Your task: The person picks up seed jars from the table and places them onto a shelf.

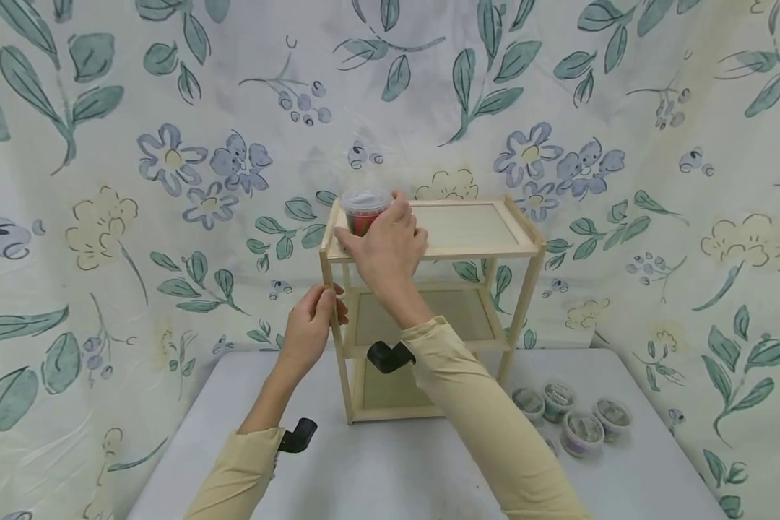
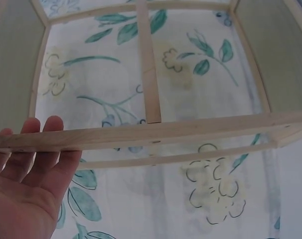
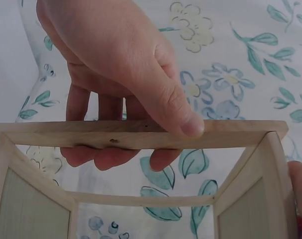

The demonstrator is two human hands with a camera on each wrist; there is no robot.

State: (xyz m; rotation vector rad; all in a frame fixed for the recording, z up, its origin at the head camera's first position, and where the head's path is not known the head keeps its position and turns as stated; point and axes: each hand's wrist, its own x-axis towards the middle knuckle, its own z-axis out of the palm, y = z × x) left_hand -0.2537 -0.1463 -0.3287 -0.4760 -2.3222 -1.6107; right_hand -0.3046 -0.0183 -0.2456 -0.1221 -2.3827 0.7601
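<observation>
Left fingers clamp a rack, right fingers a tub; sleeve part-covers clustered tubs.

Soft diffuse light, dimmer wrist views

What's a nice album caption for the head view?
Left hand grips the shelf as the right hand holds a tub at its top.

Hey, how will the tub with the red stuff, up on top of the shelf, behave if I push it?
The tub should keep its shape, as its clear walls look like rigid plastic. Being squat, it would probably slide before tipping on the flat top of the shelf. Knocked over, its round body might roll.
</observation>
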